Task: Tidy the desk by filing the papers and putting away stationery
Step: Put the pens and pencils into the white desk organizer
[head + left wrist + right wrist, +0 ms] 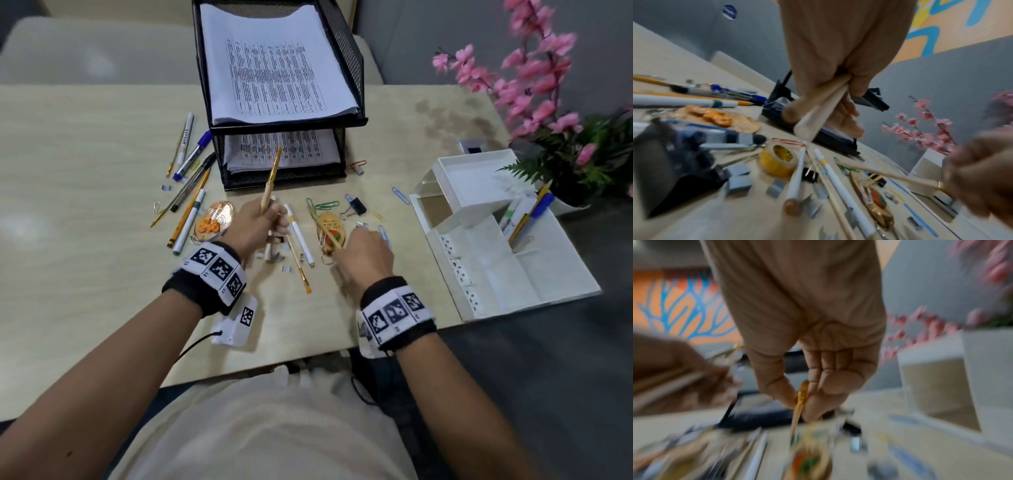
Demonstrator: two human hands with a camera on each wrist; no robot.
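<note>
My left hand (pixel 272 222) grips a wooden paintbrush (pixel 272 178) with a gold ferrule, bristles pointing toward the black mesh paper tray (pixel 352 61). In the left wrist view the left hand (pixel 838 91) holds two wooden handles (pixel 818 113) side by side. My right hand (pixel 363 241) hovers low over the desk. Its thumb and forefinger (pixel 785 395) pinch a thin brush (pixel 800 400) near its gold ferrule. That thin brush (pixel 890 176) slants over an oval keychain (pixel 330 229). Printed papers (pixel 270 68) lie in both tray tiers.
Pens and pencils (pixel 191 178) lie scattered at the left. A white marker (pixel 301 236), another brush (pixel 299 267), paper clips (pixel 325 205) and a binder clip (pixel 356 205) sit between my hands. A white organizer (pixel 513 267) holding pens stands right, with pink flowers (pixel 534 78) behind.
</note>
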